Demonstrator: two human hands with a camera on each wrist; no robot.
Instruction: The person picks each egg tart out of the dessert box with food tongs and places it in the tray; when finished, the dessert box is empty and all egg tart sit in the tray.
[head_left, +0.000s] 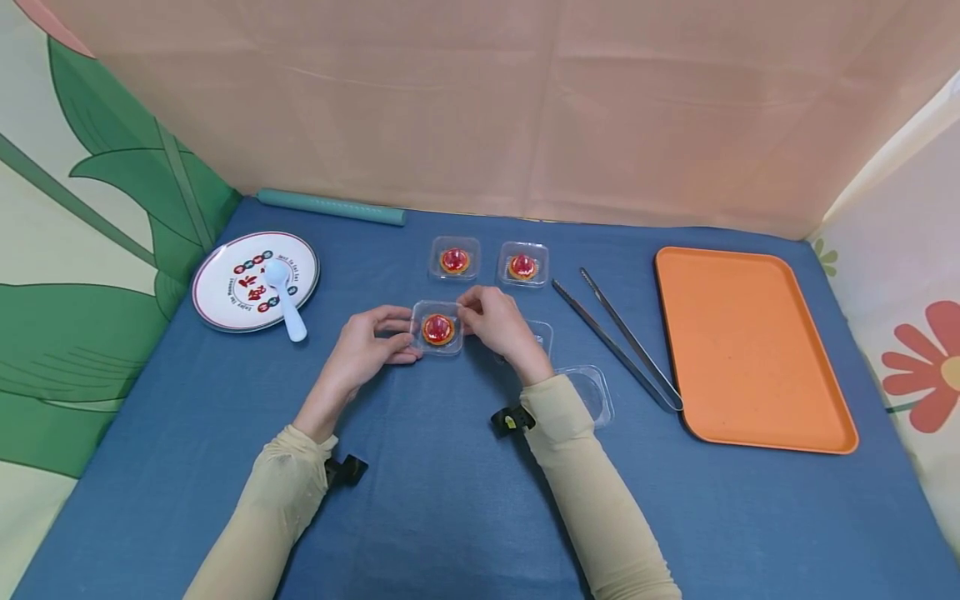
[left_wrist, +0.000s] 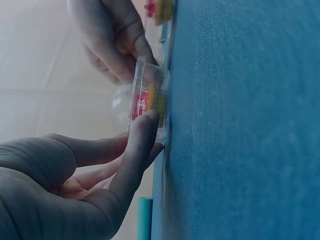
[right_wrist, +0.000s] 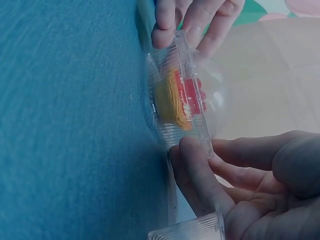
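A clear plastic box (head_left: 438, 307) with a domed lid stands at the middle of the table between both hands. Inside it is a small tart (head_left: 438, 329) with a glossy red top and a yellow-brown crust, also visible side-on in the right wrist view. My left hand (head_left: 367, 346) pinches the box's left side at the rim, thumb toward me. At the opposite side my right hand (head_left: 495, 321) pinches the rim between thumb and fingers. The lid's dome (right_wrist: 217, 97) sits over the tart in the right wrist view.
Two boxed tarts (head_left: 454, 260) (head_left: 522, 266) stand behind. Empty clear box parts (head_left: 592, 392) lie partly under the right forearm. Metal tongs (head_left: 618, 346) lie beside an orange tray (head_left: 757, 350). At left, a white spoon (head_left: 285, 300) rests on a plate (head_left: 217, 287); a teal roll (head_left: 330, 207) lies behind.
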